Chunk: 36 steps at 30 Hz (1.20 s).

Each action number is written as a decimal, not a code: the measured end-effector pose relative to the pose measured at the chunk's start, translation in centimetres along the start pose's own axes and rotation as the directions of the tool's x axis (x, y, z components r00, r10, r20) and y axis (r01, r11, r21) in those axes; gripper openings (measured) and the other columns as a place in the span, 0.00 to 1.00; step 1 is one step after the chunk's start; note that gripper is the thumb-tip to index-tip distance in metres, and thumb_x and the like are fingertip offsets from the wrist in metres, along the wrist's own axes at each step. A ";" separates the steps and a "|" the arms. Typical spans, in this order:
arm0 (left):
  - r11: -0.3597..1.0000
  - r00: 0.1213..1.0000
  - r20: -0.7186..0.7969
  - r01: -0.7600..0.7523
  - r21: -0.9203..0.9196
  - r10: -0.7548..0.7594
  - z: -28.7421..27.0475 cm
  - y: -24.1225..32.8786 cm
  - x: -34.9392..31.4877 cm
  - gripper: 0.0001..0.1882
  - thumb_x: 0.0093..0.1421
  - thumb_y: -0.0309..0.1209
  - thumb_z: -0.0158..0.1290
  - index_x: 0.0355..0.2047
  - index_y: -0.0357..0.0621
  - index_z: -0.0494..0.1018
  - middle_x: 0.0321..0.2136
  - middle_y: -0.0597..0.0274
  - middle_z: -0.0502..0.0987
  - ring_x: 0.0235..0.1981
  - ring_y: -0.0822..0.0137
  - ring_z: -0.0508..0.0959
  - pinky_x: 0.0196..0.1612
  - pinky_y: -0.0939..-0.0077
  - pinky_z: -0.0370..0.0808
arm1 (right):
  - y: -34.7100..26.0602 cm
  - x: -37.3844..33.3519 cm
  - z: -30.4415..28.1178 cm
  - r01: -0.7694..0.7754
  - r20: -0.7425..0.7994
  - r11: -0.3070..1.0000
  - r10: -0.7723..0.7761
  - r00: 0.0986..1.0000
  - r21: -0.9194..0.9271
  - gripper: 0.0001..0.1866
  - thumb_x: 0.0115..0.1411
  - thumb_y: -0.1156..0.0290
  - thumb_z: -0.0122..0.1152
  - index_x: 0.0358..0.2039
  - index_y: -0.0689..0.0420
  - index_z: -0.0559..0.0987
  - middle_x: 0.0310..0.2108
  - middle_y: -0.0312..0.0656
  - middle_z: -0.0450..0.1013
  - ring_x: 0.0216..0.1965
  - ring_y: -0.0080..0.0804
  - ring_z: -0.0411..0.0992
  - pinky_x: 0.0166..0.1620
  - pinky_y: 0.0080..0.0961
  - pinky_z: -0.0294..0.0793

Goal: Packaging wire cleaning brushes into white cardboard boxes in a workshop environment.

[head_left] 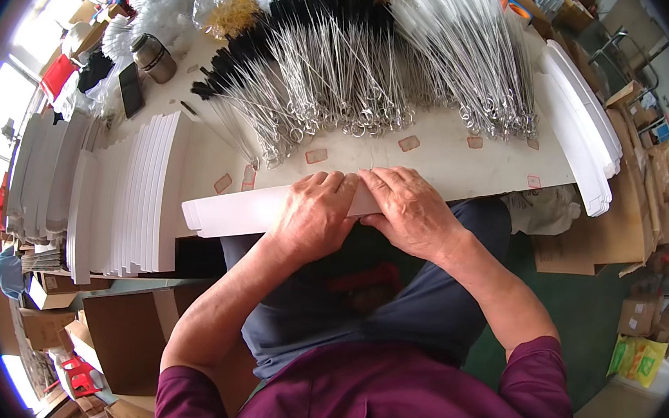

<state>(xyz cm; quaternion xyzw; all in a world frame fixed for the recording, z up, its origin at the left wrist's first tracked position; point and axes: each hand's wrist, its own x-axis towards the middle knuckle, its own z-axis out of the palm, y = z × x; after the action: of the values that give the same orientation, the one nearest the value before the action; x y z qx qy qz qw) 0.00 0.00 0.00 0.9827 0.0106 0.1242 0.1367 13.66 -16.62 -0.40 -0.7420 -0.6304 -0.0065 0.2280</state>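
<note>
Since both hands bear on one end of it, the long white carton (240, 211) sits along the near table edge, right in front of the body, left end free. Can't tell if it's resting on the edge or lifted slightly.

Left hand (315, 211): fingers bent and close together over the carton, probably to steady it. Right hand (409, 211): fingers together along the far side at the right end, thumb on the near side, so it reads as a pinch on that end. The hands nearly meet and cover it; can't tell whether its flap is open or closed.

Worktop (448, 167): small red-edged labels lie scattered just past the hands. Beyond them, black-bristled wire brushes (338, 68) and a paler bunch (479, 63) fan out, ring ends toward the person, presumably for easy grabbing. White cartons (135, 201) stand in a row at left, likely to save room; more white cartons (581, 126) lie stacked at right, near the edge.
</note>
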 end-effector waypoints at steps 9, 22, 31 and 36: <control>0.998 0.998 -0.027 0.055 0.006 -0.054 -2.1 -1.0 -1.9 0.35 0.50 0.37 0.69 0.56 0.35 0.71 0.47 0.47 0.78 0.49 0.48 0.79 0.52 0.56 0.76 | 1.6 -0.3 -1.3 0.106 0.040 0.991 -0.103 0.994 -0.087 0.32 0.57 0.64 0.71 0.57 0.69 0.72 0.50 0.51 0.74 0.51 0.45 0.73 0.59 0.37 0.72; 0.989 0.991 0.061 0.125 -0.079 -0.121 -1.5 -1.8 -2.6 0.35 0.52 0.39 0.69 0.56 0.35 0.70 0.48 0.48 0.77 0.50 0.46 0.77 0.53 0.53 0.75 | 1.5 0.7 0.6 0.160 0.016 0.982 -0.159 0.987 -0.098 0.32 0.59 0.61 0.69 0.59 0.67 0.73 0.52 0.50 0.73 0.52 0.46 0.72 0.59 0.41 0.71; 0.985 0.985 0.023 0.172 -0.024 -0.172 -2.0 -4.5 -2.8 0.32 0.54 0.39 0.68 0.55 0.36 0.71 0.49 0.47 0.77 0.52 0.45 0.76 0.56 0.53 0.72 | 2.8 1.4 0.3 0.088 0.013 0.995 -0.088 0.996 -0.053 0.31 0.58 0.65 0.70 0.59 0.65 0.73 0.53 0.48 0.73 0.54 0.45 0.71 0.62 0.40 0.69; 0.987 0.987 0.019 0.162 -0.022 -0.161 -1.5 -4.2 -2.6 0.31 0.54 0.39 0.67 0.54 0.35 0.72 0.48 0.47 0.78 0.51 0.46 0.76 0.55 0.54 0.73 | 2.7 0.9 0.9 0.061 -0.043 0.997 -0.063 0.997 -0.041 0.31 0.56 0.68 0.72 0.58 0.63 0.75 0.52 0.45 0.73 0.55 0.42 0.71 0.62 0.38 0.70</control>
<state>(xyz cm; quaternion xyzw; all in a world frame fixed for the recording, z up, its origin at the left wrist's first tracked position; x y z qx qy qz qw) -2.84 4.34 -0.36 0.9780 0.0876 0.1044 0.1579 16.12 -15.72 -1.87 -0.7261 -0.6478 -0.0425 0.2266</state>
